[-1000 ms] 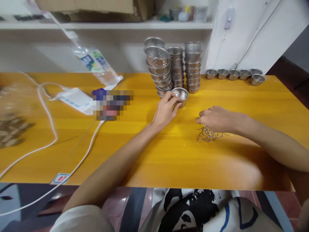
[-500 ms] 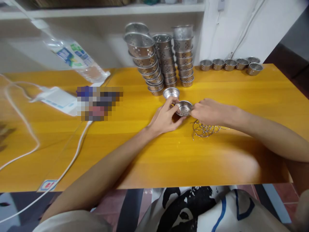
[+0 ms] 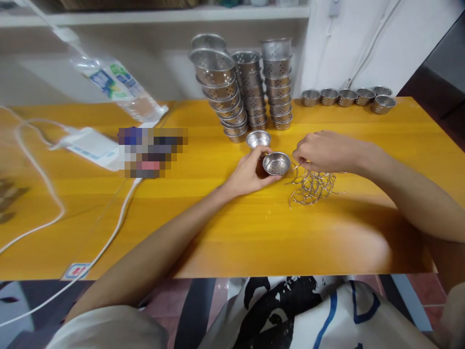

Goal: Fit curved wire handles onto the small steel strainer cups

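Note:
My left hand [image 3: 250, 172] is curled around the side of a small perforated metal cup [image 3: 276, 165], thumb at its near side and fingers at its far side. The cup stands upright on the table, its open top facing me. To its right, apart from the rim, my right hand [image 3: 321, 150] is closed in a pinch above a tangle of curved metal wires [image 3: 314, 188]. Thin wire shows just below the fingertips; whether they grip a piece I cannot make out. Another metal cup [image 3: 258, 139] sits just beyond my left fingers.
Behind stand a leaning left stack [image 3: 221, 94], a middle stack [image 3: 252, 89] and a right stack [image 3: 278, 89] of perforated cups. Several single cups [image 3: 347, 97] line the wall. At left are a plastic bottle [image 3: 119, 87], a white power strip [image 3: 92, 147] and a cable [image 3: 121, 218].
My right hand has moved off the cup's right rim, slightly up and to the right, uncovering more wires. My left fingers have come out of the cup's inside and now hold its outer side.

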Demonstrator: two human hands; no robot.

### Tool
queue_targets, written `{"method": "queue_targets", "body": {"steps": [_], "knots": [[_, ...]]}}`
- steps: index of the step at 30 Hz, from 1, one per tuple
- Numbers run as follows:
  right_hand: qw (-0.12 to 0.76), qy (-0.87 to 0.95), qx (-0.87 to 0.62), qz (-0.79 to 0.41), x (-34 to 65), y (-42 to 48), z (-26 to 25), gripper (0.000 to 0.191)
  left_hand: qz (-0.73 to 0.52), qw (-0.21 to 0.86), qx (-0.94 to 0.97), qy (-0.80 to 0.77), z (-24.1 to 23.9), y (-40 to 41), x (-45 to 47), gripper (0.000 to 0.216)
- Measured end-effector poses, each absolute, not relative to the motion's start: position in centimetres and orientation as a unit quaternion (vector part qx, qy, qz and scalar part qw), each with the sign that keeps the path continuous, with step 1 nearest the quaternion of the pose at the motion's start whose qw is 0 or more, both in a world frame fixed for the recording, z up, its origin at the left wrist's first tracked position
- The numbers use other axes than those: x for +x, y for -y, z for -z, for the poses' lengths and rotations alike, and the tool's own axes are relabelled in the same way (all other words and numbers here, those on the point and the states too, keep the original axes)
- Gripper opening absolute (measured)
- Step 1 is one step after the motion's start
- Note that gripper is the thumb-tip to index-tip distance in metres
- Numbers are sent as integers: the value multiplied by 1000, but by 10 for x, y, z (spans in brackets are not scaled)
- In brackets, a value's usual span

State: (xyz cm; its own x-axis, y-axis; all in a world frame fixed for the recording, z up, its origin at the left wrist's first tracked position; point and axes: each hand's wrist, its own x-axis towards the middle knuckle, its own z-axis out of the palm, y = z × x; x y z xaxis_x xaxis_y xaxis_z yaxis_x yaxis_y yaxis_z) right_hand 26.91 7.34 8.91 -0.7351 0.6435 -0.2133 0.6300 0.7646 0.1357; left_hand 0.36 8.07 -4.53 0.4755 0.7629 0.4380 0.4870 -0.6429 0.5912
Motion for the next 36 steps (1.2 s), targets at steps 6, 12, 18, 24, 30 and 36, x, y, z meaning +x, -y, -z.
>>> {"method": "queue_targets", "body": {"steps": [6,12,18,24,30,36], "knots": [[139,-921,362,31,276,-84,-90,23,-348,251,832,-353,45,-83,1,68],[151,-912,373,82,284,-92,-82,24,-353,265,829,-345,45,-83,1,68],[124,-919,346,139,293,-98,-97,20,-357,278,827,-332,46,-85,1,69],[5,-913,375,163,292,-100,-102,17,-355,294,823,-332,46,-87,0,79],[-85,-906,369,188,276,-103,-76,21,-351,308,818,-336,45,-87,1,83],[-105,-888,375,244,270,-103,-67,19,-353,317,815,-332,44,-86,1,89]]}}
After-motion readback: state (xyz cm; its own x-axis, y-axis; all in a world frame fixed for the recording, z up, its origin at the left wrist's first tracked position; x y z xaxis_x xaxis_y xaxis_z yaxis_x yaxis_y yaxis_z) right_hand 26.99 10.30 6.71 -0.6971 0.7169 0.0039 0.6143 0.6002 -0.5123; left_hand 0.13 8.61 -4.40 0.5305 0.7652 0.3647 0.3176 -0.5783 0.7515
